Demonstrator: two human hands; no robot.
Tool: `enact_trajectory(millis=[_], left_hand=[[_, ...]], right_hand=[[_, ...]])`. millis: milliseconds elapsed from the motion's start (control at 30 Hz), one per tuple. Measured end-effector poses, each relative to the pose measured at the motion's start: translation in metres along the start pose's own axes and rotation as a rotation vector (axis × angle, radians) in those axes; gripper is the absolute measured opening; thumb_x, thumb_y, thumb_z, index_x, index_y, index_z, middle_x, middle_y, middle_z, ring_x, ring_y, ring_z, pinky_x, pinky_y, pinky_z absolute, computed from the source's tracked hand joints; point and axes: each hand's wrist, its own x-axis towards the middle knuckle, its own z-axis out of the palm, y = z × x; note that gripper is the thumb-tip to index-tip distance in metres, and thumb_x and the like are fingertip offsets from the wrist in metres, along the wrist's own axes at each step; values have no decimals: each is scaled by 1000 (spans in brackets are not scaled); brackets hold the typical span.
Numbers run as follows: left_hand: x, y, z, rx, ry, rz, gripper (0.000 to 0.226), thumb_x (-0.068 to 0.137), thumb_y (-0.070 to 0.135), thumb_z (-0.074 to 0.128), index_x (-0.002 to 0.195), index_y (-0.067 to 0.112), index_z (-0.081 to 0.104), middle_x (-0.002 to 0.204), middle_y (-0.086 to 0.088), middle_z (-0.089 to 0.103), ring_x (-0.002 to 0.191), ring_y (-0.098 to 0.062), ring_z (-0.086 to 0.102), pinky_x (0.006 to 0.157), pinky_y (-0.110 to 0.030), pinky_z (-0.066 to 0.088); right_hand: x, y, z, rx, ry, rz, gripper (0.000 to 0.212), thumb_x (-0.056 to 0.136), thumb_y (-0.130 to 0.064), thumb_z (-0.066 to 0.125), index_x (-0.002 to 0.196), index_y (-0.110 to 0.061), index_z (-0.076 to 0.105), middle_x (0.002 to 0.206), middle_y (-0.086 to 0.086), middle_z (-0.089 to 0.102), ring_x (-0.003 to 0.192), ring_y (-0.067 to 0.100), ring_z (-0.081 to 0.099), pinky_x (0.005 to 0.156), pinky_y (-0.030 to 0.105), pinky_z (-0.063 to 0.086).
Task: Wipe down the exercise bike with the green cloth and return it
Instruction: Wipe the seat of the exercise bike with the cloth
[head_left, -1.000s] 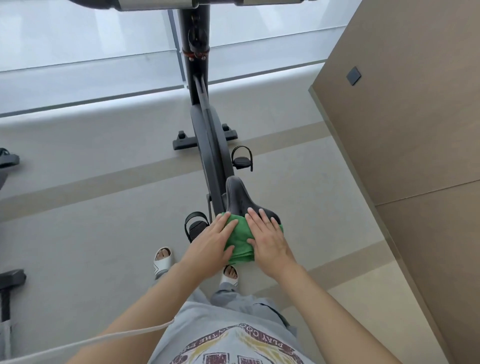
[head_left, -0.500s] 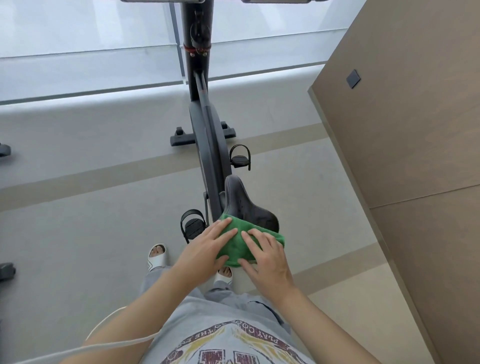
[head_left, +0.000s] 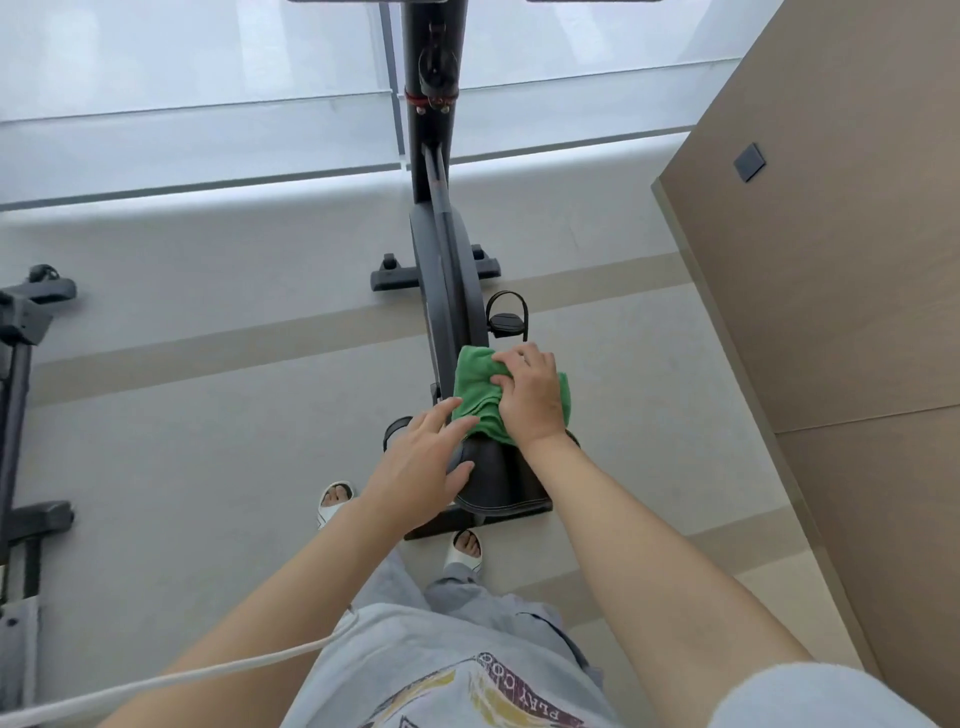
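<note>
A black exercise bike (head_left: 441, 260) stands straight ahead of me on the grey floor, seen from behind its black saddle (head_left: 501, 478). The green cloth (head_left: 475, 395) lies over the saddle's narrow front part. My right hand (head_left: 530, 397) presses down on the cloth with fingers bent over it. My left hand (head_left: 423, 460) rests on the saddle's left side, fingers spread, its fingertips touching the cloth's near-left edge. The saddle's nose is hidden under the cloth.
A brown panelled wall (head_left: 831, 260) runs close along the right. Other gym equipment (head_left: 23, 389) stands at the left edge. A window ledge (head_left: 208, 197) crosses behind the bike. My feet in white sandals (head_left: 335, 501) stand just behind the saddle. A white cord (head_left: 208, 675) hangs at lower left.
The cloth has slid forward from the saddle's rear to its front under my right hand. My left hand has come off the cloth and now rests on the saddle's side.
</note>
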Motion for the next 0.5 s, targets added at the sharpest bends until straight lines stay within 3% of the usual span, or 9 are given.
enact_trajectory(millis=[200, 333, 500], left_hand=[[-18, -2, 2, -44, -25, -48, 58, 97, 31, 66, 151, 30, 47, 161, 4, 39, 139, -24, 46, 111, -43, 47], [-33, -14, 11, -72, -55, -42, 57, 95, 34, 67, 149, 35, 47, 157, 9, 43, 139, -20, 48, 109, -40, 49], [-44, -20, 22, -85, -109, -52, 60, 96, 33, 67, 153, 30, 48, 160, 10, 40, 145, -16, 43, 116, -33, 42]], right_hand=[[-15, -1, -12, -16, -51, -9, 30, 93, -9, 71, 122, -17, 72, 118, 2, 63, 103, 29, 54, 81, 41, 51], [-78, 10, -38, -79, -81, -89, 28, 90, -11, 75, 118, -17, 73, 116, -1, 64, 99, 25, 53, 84, 40, 48], [-138, 20, -57, -82, -98, -107, 30, 87, -5, 77, 115, -17, 75, 119, -2, 64, 103, 20, 52, 90, 26, 41]])
